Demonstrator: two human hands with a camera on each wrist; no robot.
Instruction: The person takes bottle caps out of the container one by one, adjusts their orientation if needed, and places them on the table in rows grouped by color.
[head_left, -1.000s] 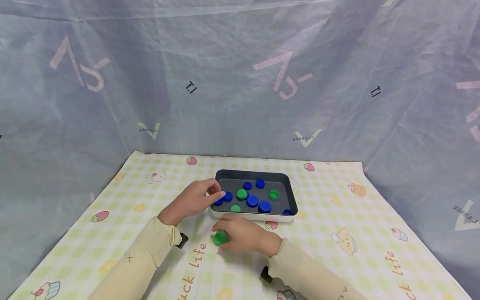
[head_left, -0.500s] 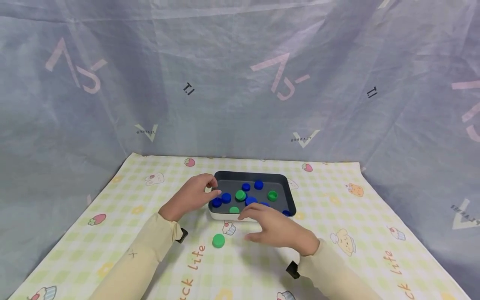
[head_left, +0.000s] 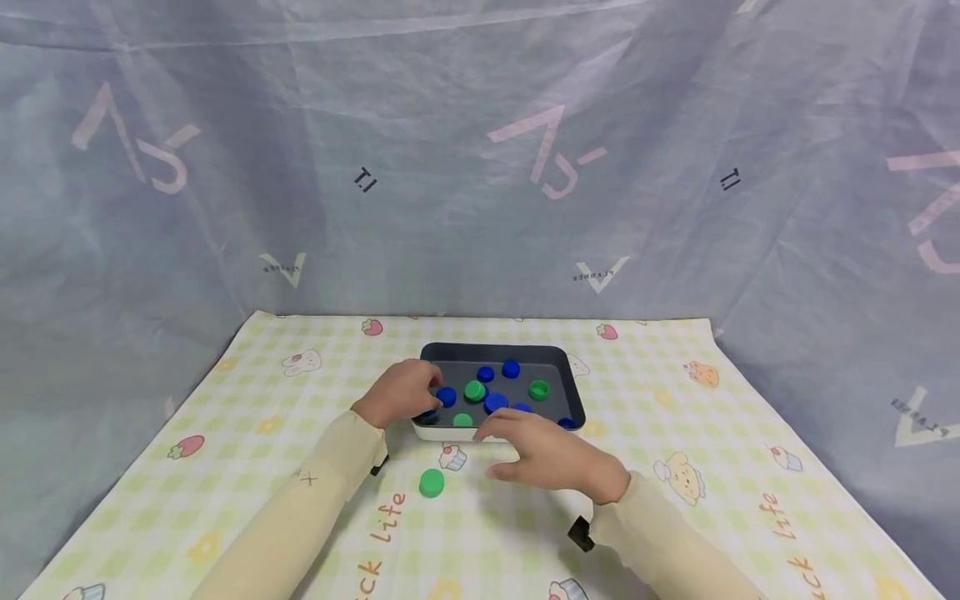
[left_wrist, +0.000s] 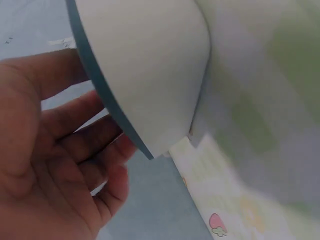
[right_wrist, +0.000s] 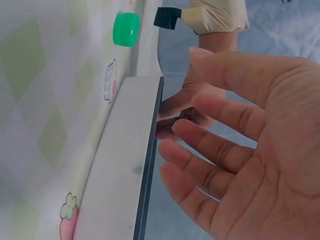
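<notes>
My left hand [head_left: 401,392] reaches over the left end of a dark-lined tray [head_left: 540,354], above the blue bottle caps there. Its thumb and index finger look apart; in the left wrist view the rim hides its fingertips. Nearest to it are a blue cap [head_left: 446,397] and another partly under the hand. My right hand [head_left: 551,450] hovers before the tray's front edge, fingers loosely bent and holding nothing. A green bottle cap [head_left: 432,482] lies on the tablecloth between the two arms, also visible in the right wrist view.
Inside the tray lie several more caps, among them a green one [head_left: 475,391] leaning on a blue one, and an upturned green one [head_left: 538,389]. The tray's white outer wall [right_wrist: 117,160] rises from the checked tablecloth [head_left: 247,433]. A grey curtain [head_left: 450,208] hangs behind.
My right hand let go of the green cap on the tablecloth and moved right, then stayed there. My left hand has since reached lower into the tray's left end.
</notes>
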